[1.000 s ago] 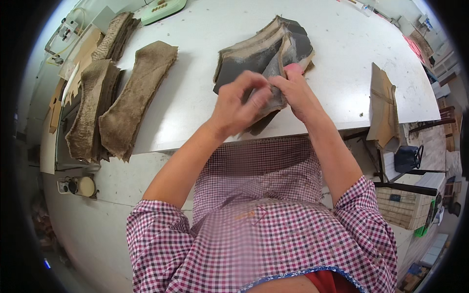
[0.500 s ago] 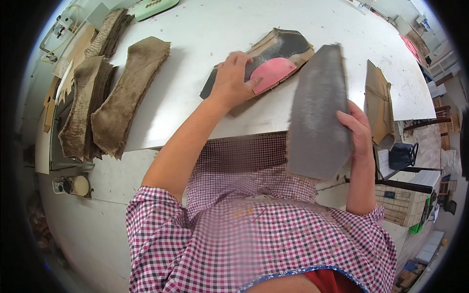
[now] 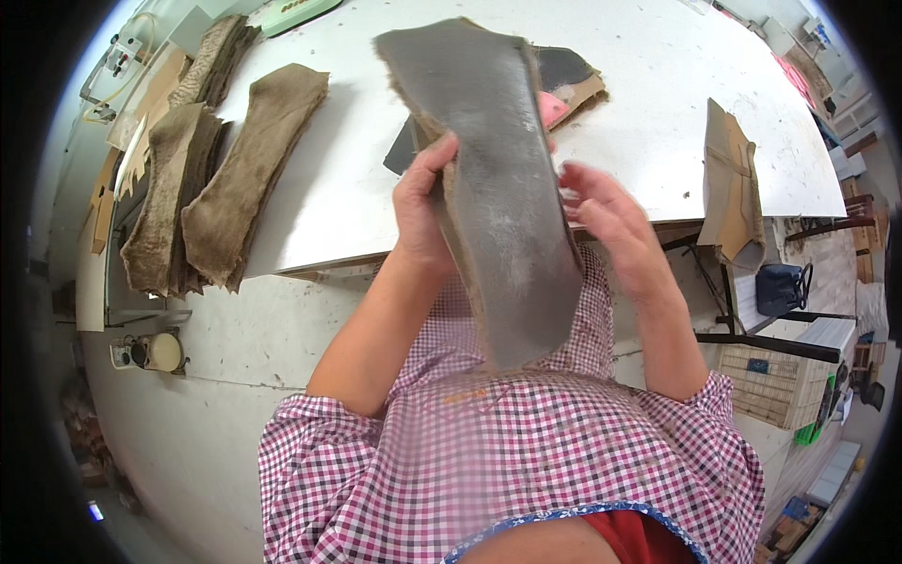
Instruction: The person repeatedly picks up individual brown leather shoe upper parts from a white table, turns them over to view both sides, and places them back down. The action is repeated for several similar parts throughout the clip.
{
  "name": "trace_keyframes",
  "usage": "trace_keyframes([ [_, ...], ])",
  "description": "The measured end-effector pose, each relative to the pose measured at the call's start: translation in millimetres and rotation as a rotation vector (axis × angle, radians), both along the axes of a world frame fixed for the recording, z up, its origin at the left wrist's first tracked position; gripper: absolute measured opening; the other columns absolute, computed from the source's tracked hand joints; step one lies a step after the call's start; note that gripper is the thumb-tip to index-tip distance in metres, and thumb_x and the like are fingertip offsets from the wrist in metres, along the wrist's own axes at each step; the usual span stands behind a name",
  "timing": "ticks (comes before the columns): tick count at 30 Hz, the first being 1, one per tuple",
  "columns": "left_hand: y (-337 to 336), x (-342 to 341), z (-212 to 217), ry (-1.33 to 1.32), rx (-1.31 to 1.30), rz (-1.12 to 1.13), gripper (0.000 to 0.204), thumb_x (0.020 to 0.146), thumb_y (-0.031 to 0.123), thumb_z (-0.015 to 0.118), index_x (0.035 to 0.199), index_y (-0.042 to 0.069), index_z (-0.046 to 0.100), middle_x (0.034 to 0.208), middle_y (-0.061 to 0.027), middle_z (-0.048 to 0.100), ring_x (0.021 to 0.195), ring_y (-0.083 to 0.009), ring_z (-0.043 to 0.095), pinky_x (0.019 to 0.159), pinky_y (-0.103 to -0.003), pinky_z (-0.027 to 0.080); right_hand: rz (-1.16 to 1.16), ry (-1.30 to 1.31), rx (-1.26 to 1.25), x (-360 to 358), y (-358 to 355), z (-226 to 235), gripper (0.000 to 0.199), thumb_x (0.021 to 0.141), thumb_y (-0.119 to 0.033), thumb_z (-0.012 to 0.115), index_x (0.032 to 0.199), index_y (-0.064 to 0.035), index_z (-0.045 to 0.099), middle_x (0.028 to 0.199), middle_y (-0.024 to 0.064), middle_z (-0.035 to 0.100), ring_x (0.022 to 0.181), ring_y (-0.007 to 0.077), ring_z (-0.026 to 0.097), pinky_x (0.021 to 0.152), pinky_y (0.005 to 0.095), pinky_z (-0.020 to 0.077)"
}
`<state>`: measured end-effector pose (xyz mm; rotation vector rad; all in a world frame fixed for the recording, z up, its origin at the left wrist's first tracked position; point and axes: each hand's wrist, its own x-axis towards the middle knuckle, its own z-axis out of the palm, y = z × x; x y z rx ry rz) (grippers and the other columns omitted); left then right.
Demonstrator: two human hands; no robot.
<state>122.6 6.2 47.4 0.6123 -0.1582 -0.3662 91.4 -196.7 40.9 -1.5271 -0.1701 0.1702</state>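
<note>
A long fur piece (image 3: 498,197) is held up over the front edge of the table, its smooth dark-grey backing toward me and brown fuzz along its rim. My left hand (image 3: 425,202) grips its left edge, thumb on the grey face and fingers hidden behind. Beside its right edge, my right hand (image 3: 609,218) has its fingers apart, slightly blurred. Behind the held piece, and mostly covered by it, lie more grey-backed pieces (image 3: 564,68) on the tabletop with a pink patch (image 3: 552,108) on them.
Stacks of brown fur pieces (image 3: 169,193) lie at the table's left, with a single piece (image 3: 258,169) beside them. A tan, folded-looking bundle (image 3: 730,188) overhangs the right edge of the white table (image 3: 648,103). Below right are a dark bag (image 3: 782,287) and a cream crate (image 3: 772,383).
The fur piece has moved left and up from my right hand into my left. My left hand has left the pink patch. My right hand has come off the piece.
</note>
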Motion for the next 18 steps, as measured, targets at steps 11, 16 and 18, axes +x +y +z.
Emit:
trace_keyframes([
  [11, 18, -28, -3, -0.074, 0.438, 0.068, 0.042, 0.091, 0.020, 0.057, 0.124, -0.004, 0.050, 0.117, -0.0140, 0.059, 0.104, -0.0222, 0.059, 0.090, -0.034, 0.047, -0.107, -0.097, -0.351, -6, 13, 16, 0.027, 0.084, -0.011, 0.062, 0.105, 0.0055, 0.061, 0.090, 0.0154, 0.068, 0.084, 0.0154, 0.063, 0.075, 0.0288, 0.0522],
  [16, 63, -40, -16, 0.166, 0.390, -0.046, 0.038, 0.090, 0.017, 0.049, 0.116, -0.010, 0.055, 0.108, -0.0185, 0.065, 0.094, -0.0274, 0.065, 0.084, -0.036, 0.053, -0.061, 0.176, 0.131, -13, -25, -9, 0.036, 0.086, -0.007, 0.061, 0.118, 0.0084, 0.055, 0.107, 0.0113, 0.066, 0.096, 0.0182, 0.062, 0.088, 0.0300, 0.0491],
  [18, 60, -47, -18, 0.195, 0.419, -0.026, 0.039, 0.090, 0.018, 0.048, 0.115, -0.011, 0.055, 0.107, -0.0192, 0.065, 0.094, -0.0276, 0.065, 0.084, -0.036, 0.053, -0.073, 0.200, 0.223, -21, -17, -6, 0.036, 0.086, -0.006, 0.061, 0.119, 0.0081, 0.055, 0.108, 0.0120, 0.065, 0.099, 0.0183, 0.062, 0.090, 0.0301, 0.0480],
])
